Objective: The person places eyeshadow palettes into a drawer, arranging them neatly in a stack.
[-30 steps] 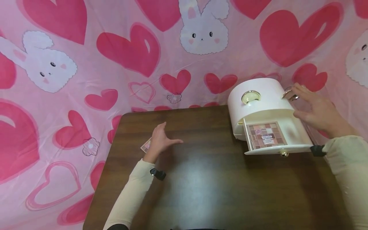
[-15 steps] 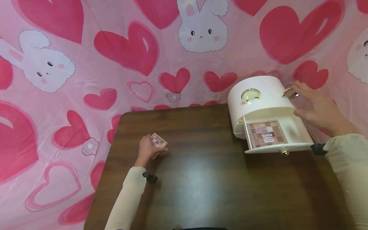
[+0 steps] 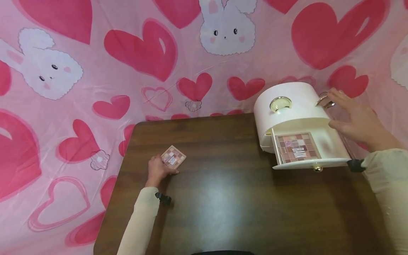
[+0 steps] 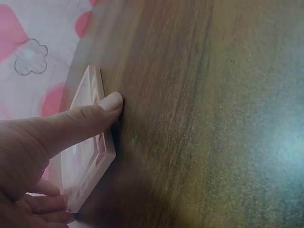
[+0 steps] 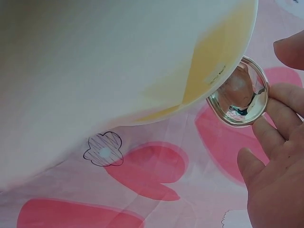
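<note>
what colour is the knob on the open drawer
Gold, a small round knob on the white drawer front; clearest in the head view.

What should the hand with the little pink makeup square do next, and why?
Probably lift the small palette and carry it toward the open drawer. The left hand already pinches it at the table's left edge, the drawer has bare room beside the big palette, and the right hand steadies the white organizer.

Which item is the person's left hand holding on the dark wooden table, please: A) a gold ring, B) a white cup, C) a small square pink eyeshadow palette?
C: the left hand grips the small square pink eyeshadow palette, tilted on the dark wooden table.
</note>
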A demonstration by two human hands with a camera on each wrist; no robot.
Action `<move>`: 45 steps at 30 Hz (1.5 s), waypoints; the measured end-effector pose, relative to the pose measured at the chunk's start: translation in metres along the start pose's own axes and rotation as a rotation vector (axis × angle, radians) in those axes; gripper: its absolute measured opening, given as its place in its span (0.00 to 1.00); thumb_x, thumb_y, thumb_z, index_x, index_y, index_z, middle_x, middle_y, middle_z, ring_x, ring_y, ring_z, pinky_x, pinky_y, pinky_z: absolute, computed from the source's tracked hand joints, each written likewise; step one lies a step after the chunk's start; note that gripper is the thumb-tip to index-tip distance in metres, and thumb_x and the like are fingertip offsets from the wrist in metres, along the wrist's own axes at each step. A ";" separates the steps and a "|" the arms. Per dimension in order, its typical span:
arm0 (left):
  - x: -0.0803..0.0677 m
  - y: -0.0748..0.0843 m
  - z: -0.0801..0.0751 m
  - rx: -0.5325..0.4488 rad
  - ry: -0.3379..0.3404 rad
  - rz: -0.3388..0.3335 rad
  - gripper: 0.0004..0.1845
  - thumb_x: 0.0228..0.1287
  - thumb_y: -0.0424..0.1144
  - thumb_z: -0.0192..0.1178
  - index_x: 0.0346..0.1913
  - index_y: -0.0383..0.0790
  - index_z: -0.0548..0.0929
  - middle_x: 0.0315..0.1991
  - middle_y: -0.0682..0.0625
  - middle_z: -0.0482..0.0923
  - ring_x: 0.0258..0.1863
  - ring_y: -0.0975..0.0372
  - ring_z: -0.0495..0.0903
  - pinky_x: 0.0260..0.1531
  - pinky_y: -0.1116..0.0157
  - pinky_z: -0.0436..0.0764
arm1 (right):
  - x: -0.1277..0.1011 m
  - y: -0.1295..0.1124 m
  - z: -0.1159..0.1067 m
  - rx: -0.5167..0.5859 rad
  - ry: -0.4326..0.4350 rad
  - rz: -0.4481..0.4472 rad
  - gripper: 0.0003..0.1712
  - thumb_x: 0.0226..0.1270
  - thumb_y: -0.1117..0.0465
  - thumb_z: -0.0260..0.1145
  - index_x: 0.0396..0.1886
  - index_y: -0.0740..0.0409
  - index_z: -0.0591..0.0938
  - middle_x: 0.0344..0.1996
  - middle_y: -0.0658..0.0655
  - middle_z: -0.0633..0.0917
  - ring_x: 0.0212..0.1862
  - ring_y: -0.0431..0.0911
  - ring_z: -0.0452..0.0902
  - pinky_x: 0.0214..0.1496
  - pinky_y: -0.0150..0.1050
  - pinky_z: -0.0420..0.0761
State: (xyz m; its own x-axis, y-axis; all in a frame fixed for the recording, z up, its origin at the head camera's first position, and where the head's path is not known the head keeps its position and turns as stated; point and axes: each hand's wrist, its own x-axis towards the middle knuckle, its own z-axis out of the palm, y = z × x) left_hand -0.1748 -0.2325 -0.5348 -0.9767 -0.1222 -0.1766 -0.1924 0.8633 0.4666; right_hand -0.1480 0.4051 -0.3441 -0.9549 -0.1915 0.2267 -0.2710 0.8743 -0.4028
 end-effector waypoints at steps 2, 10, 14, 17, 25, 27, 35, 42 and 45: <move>0.000 0.001 -0.001 0.002 0.004 0.001 0.58 0.28 0.53 0.87 0.59 0.21 0.69 0.52 0.28 0.72 0.55 0.38 0.69 0.62 0.44 0.68 | 0.000 0.000 0.000 0.001 0.001 -0.005 0.49 0.60 0.65 0.64 0.81 0.54 0.55 0.79 0.61 0.53 0.79 0.58 0.44 0.60 0.79 0.54; -0.003 -0.001 -0.001 -0.088 0.108 0.014 0.55 0.29 0.51 0.87 0.60 0.21 0.72 0.49 0.30 0.75 0.52 0.39 0.72 0.60 0.45 0.70 | 0.000 0.002 -0.001 0.019 0.011 -0.052 0.48 0.59 0.66 0.65 0.80 0.56 0.57 0.79 0.60 0.54 0.78 0.57 0.45 0.57 0.80 0.54; -0.003 0.003 -0.004 -0.167 0.130 0.009 0.60 0.30 0.49 0.87 0.66 0.23 0.68 0.58 0.29 0.72 0.57 0.39 0.70 0.64 0.44 0.67 | 0.000 0.003 -0.002 0.012 0.010 -0.044 0.49 0.59 0.66 0.65 0.80 0.56 0.57 0.79 0.60 0.54 0.79 0.57 0.45 0.56 0.80 0.55; -0.003 0.009 -0.007 -0.201 0.124 -0.006 0.61 0.31 0.49 0.87 0.69 0.25 0.66 0.62 0.29 0.70 0.60 0.39 0.69 0.66 0.44 0.66 | 0.000 0.005 -0.002 0.017 0.013 -0.050 0.48 0.59 0.66 0.65 0.80 0.56 0.57 0.79 0.60 0.54 0.78 0.57 0.46 0.54 0.80 0.55; -0.008 0.029 -0.017 -0.238 0.169 0.055 0.61 0.32 0.49 0.87 0.71 0.28 0.66 0.65 0.31 0.70 0.63 0.40 0.69 0.66 0.44 0.66 | 0.001 0.005 -0.003 0.005 0.017 -0.064 0.48 0.59 0.65 0.65 0.79 0.58 0.58 0.78 0.60 0.55 0.78 0.57 0.47 0.50 0.78 0.59; -0.010 0.035 -0.019 -0.258 0.170 0.069 0.61 0.34 0.49 0.86 0.72 0.29 0.66 0.66 0.32 0.70 0.63 0.40 0.68 0.66 0.43 0.65 | 0.001 0.004 -0.003 0.001 0.019 -0.060 0.47 0.59 0.65 0.65 0.79 0.58 0.59 0.78 0.60 0.56 0.78 0.57 0.48 0.51 0.78 0.59; -0.022 0.066 -0.029 -0.315 0.194 0.150 0.60 0.35 0.52 0.85 0.73 0.35 0.67 0.67 0.38 0.70 0.64 0.44 0.68 0.64 0.43 0.67 | 0.000 0.003 -0.003 0.026 -0.001 -0.031 0.48 0.61 0.65 0.65 0.80 0.56 0.56 0.79 0.60 0.54 0.78 0.58 0.45 0.60 0.79 0.53; -0.033 0.094 -0.035 -0.330 0.242 0.255 0.57 0.33 0.49 0.86 0.70 0.34 0.70 0.66 0.39 0.73 0.63 0.44 0.70 0.63 0.43 0.69 | -0.002 0.004 -0.001 0.030 -0.009 -0.034 0.48 0.61 0.64 0.64 0.81 0.54 0.55 0.79 0.59 0.53 0.79 0.58 0.44 0.63 0.78 0.50; -0.034 0.102 -0.036 -0.323 0.255 0.287 0.58 0.32 0.50 0.87 0.70 0.34 0.71 0.67 0.40 0.72 0.63 0.45 0.70 0.62 0.44 0.70 | -0.002 0.005 0.000 0.030 -0.003 -0.036 0.49 0.61 0.65 0.65 0.81 0.54 0.56 0.79 0.60 0.54 0.79 0.58 0.45 0.64 0.77 0.50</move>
State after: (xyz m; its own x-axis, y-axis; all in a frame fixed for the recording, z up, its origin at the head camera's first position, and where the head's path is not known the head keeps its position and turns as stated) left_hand -0.1643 -0.1575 -0.4495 -0.9790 -0.0527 0.1967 0.1071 0.6886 0.7172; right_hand -0.1476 0.4100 -0.3462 -0.9448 -0.2243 0.2387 -0.3088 0.8529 -0.4210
